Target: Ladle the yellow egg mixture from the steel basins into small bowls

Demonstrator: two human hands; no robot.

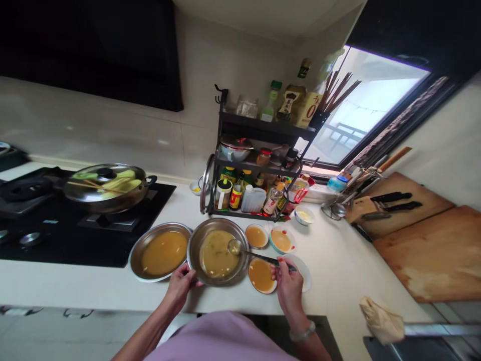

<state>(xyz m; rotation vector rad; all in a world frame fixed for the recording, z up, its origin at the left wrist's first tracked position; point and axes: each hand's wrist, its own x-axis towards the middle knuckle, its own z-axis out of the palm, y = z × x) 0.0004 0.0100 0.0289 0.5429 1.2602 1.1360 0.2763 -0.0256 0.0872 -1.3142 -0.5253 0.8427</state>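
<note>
My left hand (183, 282) grips the near rim of a round metal bowl (195, 273) that holds cloudy yellow-brown liquid with small pale bits. My right hand (288, 282) is closed round the handle of a metal ladle (259, 255). The ladle's head lies over the right side of that bowl, with some liquid in it. Left of the bowl stands a second metal bowl (136, 268) of browner liquid. Several small bowls stand to the right: one bowl of orange-brown liquid (262, 276) near my right hand, two more behind it, and a white bowl (302, 265) partly hidden by my hand.
On the stove (108, 245) at left sits a lidded pan (107, 198) with chopsticks on top. A black spice rack (248, 214) full of bottles and jars stands behind the bowls. Knives (398, 200) and cutting boards (432, 255) lean at right, near a cloth (381, 318).
</note>
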